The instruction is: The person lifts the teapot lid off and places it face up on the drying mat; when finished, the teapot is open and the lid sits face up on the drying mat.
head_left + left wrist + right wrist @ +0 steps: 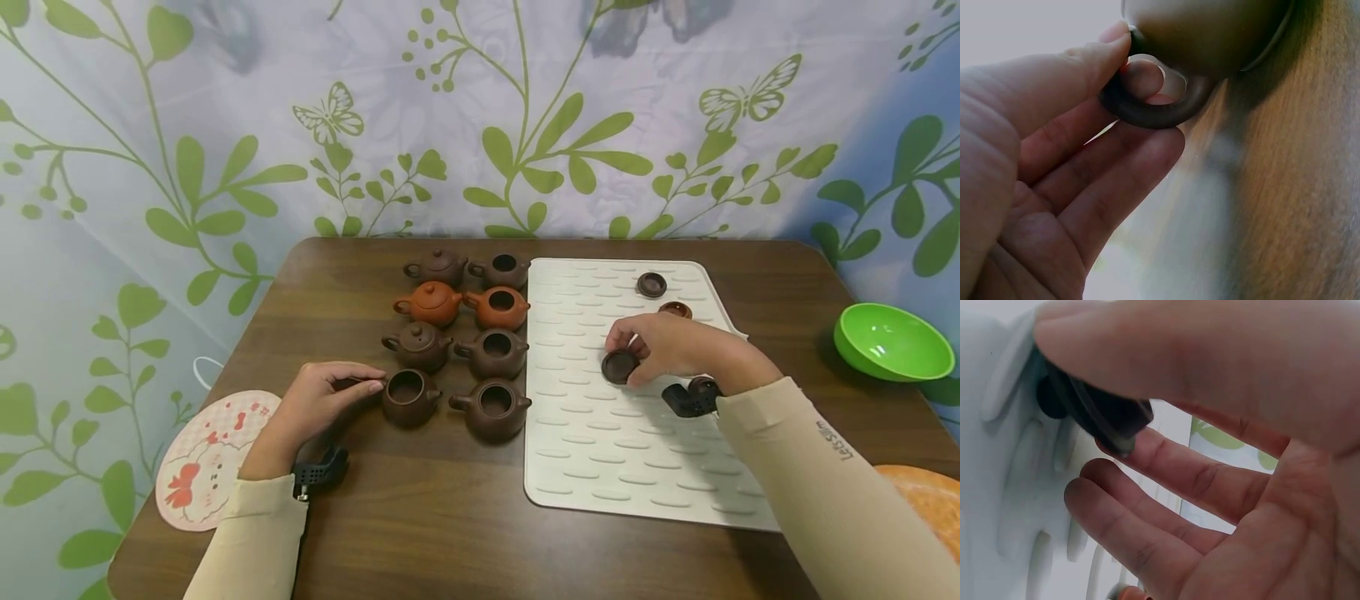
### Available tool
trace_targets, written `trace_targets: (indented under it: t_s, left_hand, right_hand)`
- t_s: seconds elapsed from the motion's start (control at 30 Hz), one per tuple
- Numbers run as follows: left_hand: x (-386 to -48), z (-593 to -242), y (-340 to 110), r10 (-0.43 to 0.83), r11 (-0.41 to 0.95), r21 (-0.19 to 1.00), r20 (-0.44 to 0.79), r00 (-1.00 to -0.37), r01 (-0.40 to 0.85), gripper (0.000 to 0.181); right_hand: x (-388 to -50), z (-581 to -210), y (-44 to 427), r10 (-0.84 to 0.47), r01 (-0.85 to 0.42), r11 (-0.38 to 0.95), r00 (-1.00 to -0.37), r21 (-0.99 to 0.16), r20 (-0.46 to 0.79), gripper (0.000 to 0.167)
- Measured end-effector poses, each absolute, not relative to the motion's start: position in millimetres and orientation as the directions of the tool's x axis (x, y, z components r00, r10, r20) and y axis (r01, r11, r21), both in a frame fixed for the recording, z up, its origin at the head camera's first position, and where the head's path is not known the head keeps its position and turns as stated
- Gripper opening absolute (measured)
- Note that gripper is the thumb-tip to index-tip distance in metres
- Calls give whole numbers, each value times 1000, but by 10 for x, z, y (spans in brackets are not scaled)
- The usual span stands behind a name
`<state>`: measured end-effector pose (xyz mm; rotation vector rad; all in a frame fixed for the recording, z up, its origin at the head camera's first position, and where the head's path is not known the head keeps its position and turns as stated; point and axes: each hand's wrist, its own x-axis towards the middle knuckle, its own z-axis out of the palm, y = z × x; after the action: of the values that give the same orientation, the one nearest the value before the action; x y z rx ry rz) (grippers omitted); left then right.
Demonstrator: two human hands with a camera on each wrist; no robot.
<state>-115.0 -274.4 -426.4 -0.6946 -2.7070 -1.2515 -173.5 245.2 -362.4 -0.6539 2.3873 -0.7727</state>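
My left hand [322, 400] pinches the handle [1154, 115] of a small dark brown teapot [410, 413], which stands lidless on the table. Over the white mat, my right hand [678, 343] holds a dark round teapot lid [619, 367] between thumb and fingers. That lid is upside down, its knob [1052, 399] towards the mat in the right wrist view. Behind the held teapot stand three lidded ones: a brown [420, 348], an orange [432, 305] and a dark one [438, 268]. To their right, several lidless teapots [491, 423] form a second column.
On the ridged white mat [592, 450] lie a dark lid [652, 285], an orange-brown lid [675, 309] and another dark lid [702, 386] by my right wrist. A green bowl [892, 342] sits at right, an orange round item [926, 500] below it. At left lies a pink round mat [206, 467].
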Motion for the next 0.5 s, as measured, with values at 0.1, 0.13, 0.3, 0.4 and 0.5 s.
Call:
trace_targets:
  t_s: [0.1,0.13,0.3,0.4,0.5]
  left_hand:
    - [-1152,-4270,-2744,365,562,708,252,-896,428,17]
    - [-1152,-4272,-2744,365,562,709,251,-897,427,17]
    - [-1154,-4280,-2746,365,554,715,250,-897,426,16]
    - [-1155,-4286,-2751,364,551,716,257,-895,430,17]
    - [-1157,-4293,-2752,365,551,713,261,-894,433,17]
  right_hand:
    - [-1743,-3631,2436,-587,-300,719,-745,-626,-317,44]
    - [-1746,-3634,2430,-587,-310,721,-748,-620,-310,43]
    - [-1766,-3636,2366,-577,-316,727,-762,-609,-293,40]
    - [-1774,-3618,2303,-568,-301,728,-768,-616,-296,40]
    - [-1772,-3586,2223,-557,-287,734,-774,-616,-302,39]
